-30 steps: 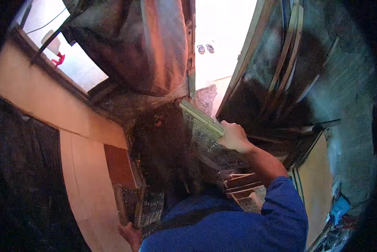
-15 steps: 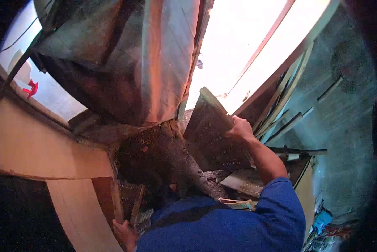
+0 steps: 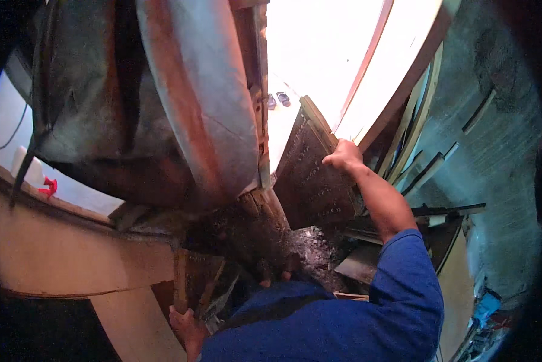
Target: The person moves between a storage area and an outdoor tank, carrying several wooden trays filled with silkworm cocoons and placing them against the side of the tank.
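A big cloth [image 3: 192, 102] hangs ahead of and to the right of the left hand [image 3: 189, 329], across to the left side of the right hand [image 3: 346, 155]. A grey-green wall [image 3: 500, 145] stands well to the right of the right hand. The blue shirt [image 3: 343, 320] fills the space between and below the hands.

The right arm reaches out from its short sleeve, the forearm slanting forward and left. The right hand, knuckles up, is closed over the pale edge of a dark panel [image 3: 313, 172], which stands tilted to the left of and below that hand. The left arm stays low and near the body; the left hand is curled around the near end of a narrow wooden board [image 3: 180, 280] that rises just ahead of it.

Grey rubble [image 3: 313, 244] lies below the right hand, beyond the shirt. A white bottle [image 3: 32, 172] with a red trigger is well ahead and left of the left hand. Slippers [image 3: 280, 100] lie beyond the right hand, to its left.

The shirt and lower edge cut off most of the left forearm. The panel's lower end is lost in shadow, its pale marks too small to make out, and glare washes out the ground beyond the right hand.
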`<action>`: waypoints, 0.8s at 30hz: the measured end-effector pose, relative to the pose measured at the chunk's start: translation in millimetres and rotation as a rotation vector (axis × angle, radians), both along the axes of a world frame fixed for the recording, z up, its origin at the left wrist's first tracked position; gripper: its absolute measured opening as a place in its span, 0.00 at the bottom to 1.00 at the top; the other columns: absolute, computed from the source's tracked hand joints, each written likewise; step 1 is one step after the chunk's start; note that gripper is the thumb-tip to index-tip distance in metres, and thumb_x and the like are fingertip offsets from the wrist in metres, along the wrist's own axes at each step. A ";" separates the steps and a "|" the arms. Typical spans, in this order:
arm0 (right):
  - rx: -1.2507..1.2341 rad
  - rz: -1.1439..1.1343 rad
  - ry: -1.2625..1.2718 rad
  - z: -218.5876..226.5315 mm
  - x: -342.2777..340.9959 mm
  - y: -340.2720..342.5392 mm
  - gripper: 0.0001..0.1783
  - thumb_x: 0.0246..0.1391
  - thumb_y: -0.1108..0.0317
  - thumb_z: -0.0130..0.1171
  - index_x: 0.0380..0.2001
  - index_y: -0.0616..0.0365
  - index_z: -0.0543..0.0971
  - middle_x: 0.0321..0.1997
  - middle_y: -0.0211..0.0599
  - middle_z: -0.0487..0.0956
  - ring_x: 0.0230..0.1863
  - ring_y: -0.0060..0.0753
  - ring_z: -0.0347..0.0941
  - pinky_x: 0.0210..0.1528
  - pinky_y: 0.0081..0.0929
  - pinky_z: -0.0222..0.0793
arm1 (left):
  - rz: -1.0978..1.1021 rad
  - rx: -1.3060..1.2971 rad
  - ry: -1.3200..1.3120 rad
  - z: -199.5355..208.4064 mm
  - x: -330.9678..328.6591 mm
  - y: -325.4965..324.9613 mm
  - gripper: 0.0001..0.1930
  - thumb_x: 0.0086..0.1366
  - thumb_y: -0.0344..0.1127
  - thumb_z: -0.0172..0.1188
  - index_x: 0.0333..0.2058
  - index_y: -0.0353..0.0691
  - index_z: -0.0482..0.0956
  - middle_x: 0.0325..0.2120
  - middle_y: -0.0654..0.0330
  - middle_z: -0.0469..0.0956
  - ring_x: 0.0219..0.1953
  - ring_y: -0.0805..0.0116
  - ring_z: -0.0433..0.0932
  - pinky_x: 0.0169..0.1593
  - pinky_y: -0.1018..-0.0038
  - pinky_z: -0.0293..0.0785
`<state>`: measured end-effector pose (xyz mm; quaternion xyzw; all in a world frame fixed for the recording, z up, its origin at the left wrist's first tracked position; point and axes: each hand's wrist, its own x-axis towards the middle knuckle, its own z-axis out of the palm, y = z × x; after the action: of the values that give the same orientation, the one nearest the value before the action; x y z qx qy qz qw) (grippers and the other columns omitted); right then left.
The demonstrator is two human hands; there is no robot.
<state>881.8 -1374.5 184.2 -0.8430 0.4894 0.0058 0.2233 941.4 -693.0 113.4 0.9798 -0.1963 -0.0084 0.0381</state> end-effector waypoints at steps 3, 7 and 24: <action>0.035 -0.036 -0.040 -8.1 -2.5 -21.2 0.35 0.25 0.52 0.74 0.37 0.67 0.79 0.36 0.53 0.80 0.41 0.47 0.78 0.45 0.36 0.73 | -0.017 0.079 0.017 36.4 6.9 -40.1 0.16 0.41 0.35 0.69 0.29 0.37 0.78 0.54 0.37 0.61 0.54 0.38 0.62 0.56 0.54 0.61; 0.063 -0.040 -0.083 -9.3 -7.0 -25.9 0.35 0.27 0.55 0.75 0.39 0.68 0.78 0.39 0.55 0.80 0.43 0.49 0.77 0.47 0.36 0.72 | -0.140 0.129 -0.014 39.9 9.6 -43.2 0.20 0.35 0.36 0.73 0.29 0.36 0.77 0.53 0.38 0.62 0.52 0.38 0.65 0.55 0.53 0.63; 0.012 -0.138 -0.051 -23.5 -73.5 -29.1 0.32 0.29 0.59 0.71 0.41 0.60 0.74 0.36 0.52 0.80 0.42 0.53 0.77 0.45 0.43 0.73 | -0.085 0.170 0.102 30.2 23.2 -123.2 0.15 0.40 0.36 0.71 0.29 0.38 0.82 0.52 0.37 0.62 0.54 0.39 0.64 0.57 0.56 0.63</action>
<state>808.4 -1403.5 160.6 -0.8057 0.5405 -0.0280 0.2406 964.6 -816.2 143.5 0.9686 -0.2340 -0.0764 -0.0358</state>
